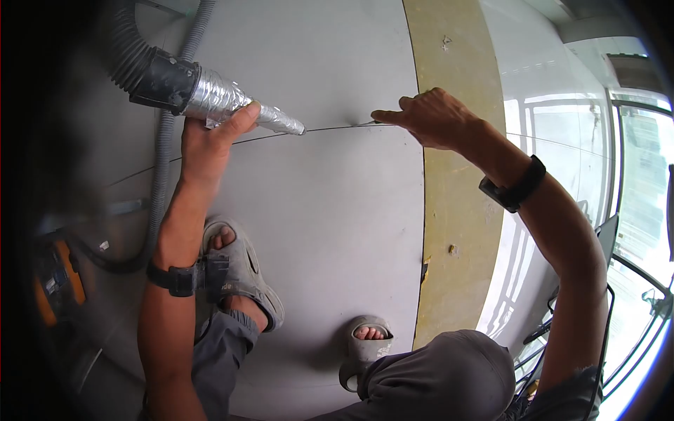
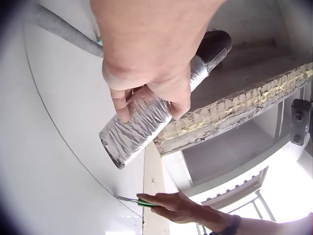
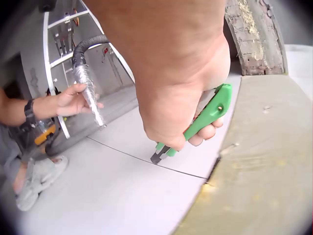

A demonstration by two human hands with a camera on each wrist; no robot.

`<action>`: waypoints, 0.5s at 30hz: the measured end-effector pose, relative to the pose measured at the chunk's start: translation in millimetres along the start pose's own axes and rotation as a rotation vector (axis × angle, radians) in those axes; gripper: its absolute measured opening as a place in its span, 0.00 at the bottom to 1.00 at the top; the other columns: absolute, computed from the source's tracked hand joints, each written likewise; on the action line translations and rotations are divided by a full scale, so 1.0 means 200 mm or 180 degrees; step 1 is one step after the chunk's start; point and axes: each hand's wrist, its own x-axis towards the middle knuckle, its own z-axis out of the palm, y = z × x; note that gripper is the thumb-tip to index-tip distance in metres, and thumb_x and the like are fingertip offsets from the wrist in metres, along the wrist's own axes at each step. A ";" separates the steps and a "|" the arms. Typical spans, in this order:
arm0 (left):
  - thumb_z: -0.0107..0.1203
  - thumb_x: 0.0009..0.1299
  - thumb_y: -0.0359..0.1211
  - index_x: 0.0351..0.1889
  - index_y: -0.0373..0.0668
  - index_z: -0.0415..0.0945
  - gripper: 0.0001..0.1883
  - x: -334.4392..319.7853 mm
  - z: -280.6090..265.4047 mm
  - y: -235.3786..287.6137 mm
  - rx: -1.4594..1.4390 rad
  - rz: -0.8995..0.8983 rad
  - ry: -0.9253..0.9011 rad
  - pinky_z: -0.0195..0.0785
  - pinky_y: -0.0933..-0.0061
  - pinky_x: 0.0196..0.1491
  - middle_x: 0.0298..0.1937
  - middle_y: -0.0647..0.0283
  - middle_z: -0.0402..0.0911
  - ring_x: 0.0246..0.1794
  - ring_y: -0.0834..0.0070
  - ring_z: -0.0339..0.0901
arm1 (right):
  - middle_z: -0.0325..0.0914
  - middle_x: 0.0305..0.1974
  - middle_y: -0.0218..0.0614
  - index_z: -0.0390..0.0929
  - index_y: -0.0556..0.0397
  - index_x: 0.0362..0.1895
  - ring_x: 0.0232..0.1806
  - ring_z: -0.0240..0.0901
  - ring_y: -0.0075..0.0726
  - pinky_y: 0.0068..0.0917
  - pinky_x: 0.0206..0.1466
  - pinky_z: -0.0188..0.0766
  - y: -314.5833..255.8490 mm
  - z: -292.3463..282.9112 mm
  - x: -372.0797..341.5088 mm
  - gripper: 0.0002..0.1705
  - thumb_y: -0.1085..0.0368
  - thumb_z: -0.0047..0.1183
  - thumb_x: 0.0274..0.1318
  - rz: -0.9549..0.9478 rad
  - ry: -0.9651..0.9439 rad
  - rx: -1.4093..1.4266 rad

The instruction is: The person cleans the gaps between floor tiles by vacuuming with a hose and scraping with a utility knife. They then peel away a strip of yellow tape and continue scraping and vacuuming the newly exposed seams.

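My left hand [image 1: 210,147] grips a hose nozzle [image 1: 217,92] wrapped in crinkled silver foil, thumb laid along its top. The narrow end points right, close over a thin dark joint [image 1: 270,136] between large pale tiles. A black collar [image 1: 166,83] links the nozzle to a ribbed grey hose [image 1: 128,45]. To the right, my right hand [image 1: 437,119] holds a green-handled utility knife [image 3: 209,116], fingers curled round it. Its blade [image 2: 126,199] points left, with the tip right at the joint. Much of the handle is hidden by the hand in the head view.
A yellowish strip [image 1: 460,203] runs beside the tiles on the right. Both sandalled feet stand on the floor, one sandal [image 1: 242,270] near the left forearm. An orange-and-black machine [image 1: 60,281] sits at far left; a ladder [image 3: 57,61] stands behind the left hand.
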 end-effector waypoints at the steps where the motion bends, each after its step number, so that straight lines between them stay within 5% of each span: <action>1: 0.71 0.65 0.35 0.49 0.39 0.76 0.20 0.00 0.00 0.00 0.0024 0.0023 0.0029 0.82 0.65 0.53 0.47 0.61 0.79 0.49 0.72 0.81 | 0.77 0.29 0.34 0.71 0.28 0.71 0.25 0.78 0.33 0.34 0.29 0.77 0.05 0.03 -0.06 0.31 0.71 0.53 0.68 -0.0044 0.0109 -0.0126; 3: 0.71 0.65 0.35 0.49 0.39 0.76 0.19 -0.01 0.01 -0.02 0.0018 0.0012 0.0010 0.80 0.67 0.52 0.46 0.62 0.79 0.48 0.74 0.80 | 0.82 0.33 0.36 0.72 0.27 0.70 0.32 0.83 0.39 0.35 0.39 0.82 0.16 -0.07 -0.23 0.30 0.72 0.49 0.68 0.0427 -0.0840 0.0191; 5: 0.72 0.65 0.35 0.48 0.39 0.76 0.19 -0.01 0.05 -0.05 0.0004 0.0016 0.0000 0.78 0.69 0.51 0.46 0.63 0.79 0.47 0.75 0.80 | 0.80 0.31 0.37 0.72 0.28 0.70 0.30 0.82 0.38 0.35 0.35 0.80 0.28 -0.07 -0.44 0.32 0.73 0.50 0.67 0.0410 -0.1030 0.0054; 8: 0.73 0.64 0.35 0.46 0.40 0.77 0.18 0.04 0.17 -0.11 0.0192 0.0336 -0.0308 0.73 0.73 0.47 0.41 0.66 0.80 0.43 0.77 0.79 | 0.78 0.29 0.36 0.72 0.30 0.71 0.26 0.78 0.36 0.35 0.31 0.76 0.31 -0.11 -0.70 0.32 0.73 0.52 0.66 0.0927 -0.0804 0.0040; 11: 0.74 0.64 0.37 0.45 0.40 0.78 0.18 0.09 0.26 -0.18 0.0448 0.0444 -0.0493 0.73 0.73 0.47 0.40 0.67 0.81 0.41 0.78 0.79 | 0.74 0.27 0.33 0.71 0.32 0.72 0.23 0.71 0.34 0.36 0.27 0.71 0.15 -0.07 -0.86 0.32 0.70 0.56 0.67 0.1243 0.0479 0.0771; 15: 0.73 0.64 0.37 0.46 0.44 0.77 0.18 0.07 0.34 -0.32 0.0490 0.0345 -0.0394 0.70 0.72 0.51 0.43 0.70 0.78 0.44 0.80 0.76 | 0.73 0.27 0.32 0.71 0.32 0.72 0.23 0.72 0.35 0.37 0.26 0.71 -0.21 0.12 -1.03 0.32 0.69 0.57 0.65 0.1606 0.0586 0.1421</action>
